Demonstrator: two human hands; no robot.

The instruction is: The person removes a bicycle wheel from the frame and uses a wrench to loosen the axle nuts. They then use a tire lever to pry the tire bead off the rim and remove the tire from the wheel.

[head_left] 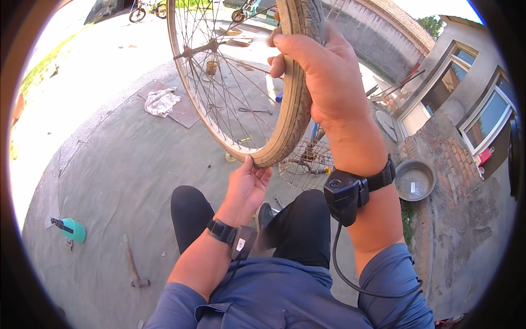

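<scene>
A spoked bicycle wheel (291, 123) with a worn, dirty tan tyre is raised in front of me, tilted, its upper part cut off by the picture's edge. My right hand (327, 74) wraps round the tyre on the wheel's right side, with fingertips showing through on the spoke side. At the lowest part of the rim, my left hand (249, 185) pinches the tyre, its thumb against the wall and its fingers curled below. Through the spokes the hub (211, 47) is visible. Both wrists carry strapped black devices.
A wire basket (307, 167) stands behind the wheel. On the concrete lie a hammer (133, 263), a green container (74, 229) and a pale rag (161, 102). To the right, a grey basin (415, 180) sits beside a brick wall with windows.
</scene>
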